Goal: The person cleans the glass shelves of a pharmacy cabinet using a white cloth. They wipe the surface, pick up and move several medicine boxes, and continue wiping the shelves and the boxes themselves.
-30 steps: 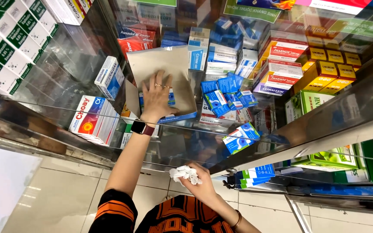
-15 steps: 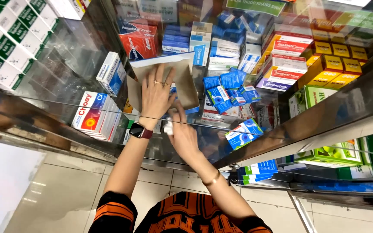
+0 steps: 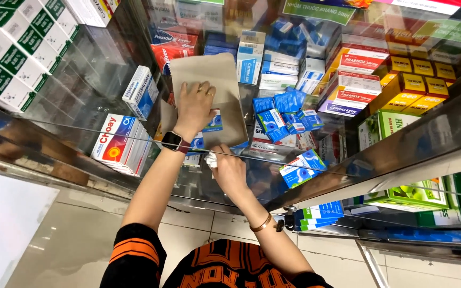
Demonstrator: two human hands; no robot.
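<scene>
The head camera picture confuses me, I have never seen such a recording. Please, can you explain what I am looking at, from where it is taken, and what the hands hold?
There is no machine here. A person wears one camera on the head, and it looks down at their own two bare hands, so the arms come in from the bottom of the picture.

The left hand, with a dark watch on its wrist, presses flat on a brown sheet of cardboard that lies over a glass shelf. The right hand, with a gold bracelet, has a closed grip on a small crumpled white thing, maybe a cloth or tissue; I cannot tell which.

Around the hands stand many small medicine boxes: blue and white ones at the middle, red and white ones and yellow ones to the right, green and white ones at the far left.
</scene>
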